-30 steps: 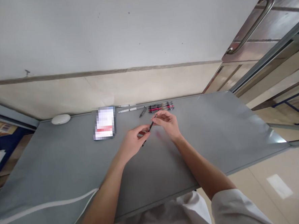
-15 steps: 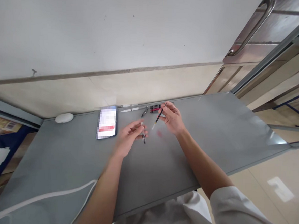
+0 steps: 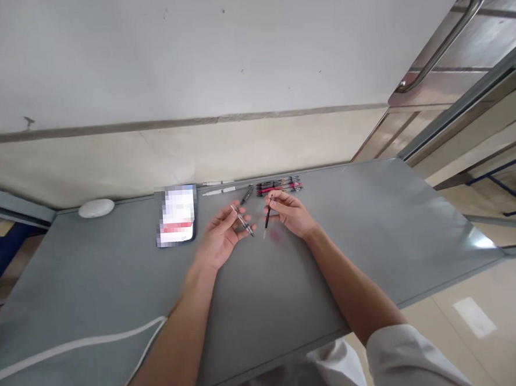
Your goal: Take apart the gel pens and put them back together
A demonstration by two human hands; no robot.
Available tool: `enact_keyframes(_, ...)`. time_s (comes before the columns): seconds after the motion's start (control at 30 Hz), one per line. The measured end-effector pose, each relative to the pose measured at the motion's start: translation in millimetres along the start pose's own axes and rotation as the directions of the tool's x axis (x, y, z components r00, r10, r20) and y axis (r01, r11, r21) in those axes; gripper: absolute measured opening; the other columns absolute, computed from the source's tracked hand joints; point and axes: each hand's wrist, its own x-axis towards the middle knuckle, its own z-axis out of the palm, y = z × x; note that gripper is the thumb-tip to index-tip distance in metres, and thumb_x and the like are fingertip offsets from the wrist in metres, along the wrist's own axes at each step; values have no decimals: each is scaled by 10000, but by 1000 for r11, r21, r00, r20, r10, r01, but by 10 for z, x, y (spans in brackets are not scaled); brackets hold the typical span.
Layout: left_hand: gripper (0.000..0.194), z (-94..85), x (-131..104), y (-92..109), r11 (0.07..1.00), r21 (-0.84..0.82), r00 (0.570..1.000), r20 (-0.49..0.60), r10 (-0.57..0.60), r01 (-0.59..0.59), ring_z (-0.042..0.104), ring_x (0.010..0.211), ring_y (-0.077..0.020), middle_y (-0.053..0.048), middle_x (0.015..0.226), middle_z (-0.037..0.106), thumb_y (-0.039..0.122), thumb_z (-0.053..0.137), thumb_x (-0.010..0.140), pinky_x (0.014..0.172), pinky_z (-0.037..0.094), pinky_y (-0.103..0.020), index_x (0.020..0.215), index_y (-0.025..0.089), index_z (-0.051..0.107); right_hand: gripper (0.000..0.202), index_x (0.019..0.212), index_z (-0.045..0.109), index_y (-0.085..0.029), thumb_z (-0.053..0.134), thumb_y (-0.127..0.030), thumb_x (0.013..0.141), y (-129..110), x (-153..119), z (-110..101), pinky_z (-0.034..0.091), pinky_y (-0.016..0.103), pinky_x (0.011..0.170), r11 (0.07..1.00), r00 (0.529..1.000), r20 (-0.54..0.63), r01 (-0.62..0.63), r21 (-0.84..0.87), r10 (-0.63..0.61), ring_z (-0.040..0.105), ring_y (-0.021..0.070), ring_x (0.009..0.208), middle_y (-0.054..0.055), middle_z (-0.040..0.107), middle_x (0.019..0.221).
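My left hand (image 3: 220, 237) pinches a clear pen barrel (image 3: 243, 222) with a dark tip, tilted down to the right. Opposite it, my right hand (image 3: 293, 215) grips a black pen refill (image 3: 267, 217) near its upper end; its yellow and pale lower end points down. A small gap separates the two pieces. Just behind the hands, a dark pen part (image 3: 246, 194) lies on the grey table (image 3: 265, 309). Several black and red pens (image 3: 283, 184) lie side by side behind my right hand. Two white stick-like pieces (image 3: 219, 190) rest near the wall.
A phone (image 3: 177, 215) with a lit, blurred screen lies left of my left hand. Farther left sits a white rounded object (image 3: 96, 208). A white cable (image 3: 75, 345) crosses the table's near left. The wall (image 3: 255, 143) borders the back edge.
The pen barrel in my left hand has turned from nearly upright to slanted. My right hand has come lower and slightly left with the refill, which now stands steeper, uncovering the row of pens.
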Motion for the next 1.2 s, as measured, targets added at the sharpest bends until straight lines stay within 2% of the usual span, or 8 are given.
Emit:
enact_keyframes(0.17, 296, 17, -18, 5, 1000, 1, 1000, 6, -14, 14, 664, 848, -155, -8, 972, 681, 99, 689, 796, 835, 592, -446, 1070, 207, 668, 200, 897, 639, -243, 740, -310, 739, 5, -13, 1, 580, 298, 729, 1000, 1000, -12, -18, -17, 18, 592, 115, 786, -12, 559, 921)
enact_keyframes(0.37, 295, 39, -32, -1, 998, 62, 1000, -2, -14, 14, 655, 838, -154, -7, 964, 672, 130, 713, 778, 820, 591, -423, 1054, 226, 674, 197, 895, 640, -245, 734, -327, 742, -2, -21, 13, 576, 299, 732, 1000, 1000, -22, -9, -26, 9, 591, 118, 785, -7, 567, 921)
enact_keyframes(0.5, 323, 64, -45, -17, 978, 198, 998, -10, 64, -61, 660, 859, -169, -13, 980, 671, 202, 744, 762, 802, 585, -398, 1074, 240, 669, 211, 881, 641, -247, 744, -344, 724, -4, -20, 28, 574, 297, 730, 999, 999, -41, -15, -40, 13, 594, 123, 786, -4, 585, 920)
enact_keyframes(0.63, 357, 79, -55, -43, 918, 371, 981, -72, 179, -141, 669, 897, -185, -27, 998, 687, 272, 765, 742, 836, 570, -386, 1085, 241, 671, 202, 880, 645, -254, 742, -339, 726, 21, -20, 44, 576, 296, 736, 999, 997, -82, -8, -50, 4, 607, 120, 794, -10, 593, 931)
enact_keyframes(0.7, 373, 81, -56, -51, 903, 401, 973, -98, 210, -155, 674, 902, -188, -31, 1003, 694, 283, 766, 741, 840, 568, -382, 1098, 240, 668, 190, 882, 649, -255, 738, -330, 732, 42, -20, 52, 580, 297, 735, 999, 995, -97, -1, -54, -5, 614, 119, 799, -13, 592, 936)
enact_keyframes(0.97, 365, 100, -57, -43, 950, 287, 973, -157, 172, -121, 682, 848, -188, -36, 973, 698, 246, 772, 737, 789, 593, -412, 1083, 209, 662, 213, 870, 658, -250, 759, -337, 705, 54, -24, 80, 593, 308, 717, 998, 986, -169, -2, -62, -9, 629, 126, 790, -10, 615, 954)
enact_keyframes(1.2, 330, 74, -58, -51, 974, 214, 984, -142, 106, -74, 686, 848, -184, -37, 995, 699, 222, 756, 755, 776, 603, -406, 1072, 208, 663, 237, 877, 661, -247, 771, -338, 688, 46, -22, 85, 597, 308, 712, 999, 981, -194, -5, -45, -4, 636, 125, 782, -7, 631, 949)
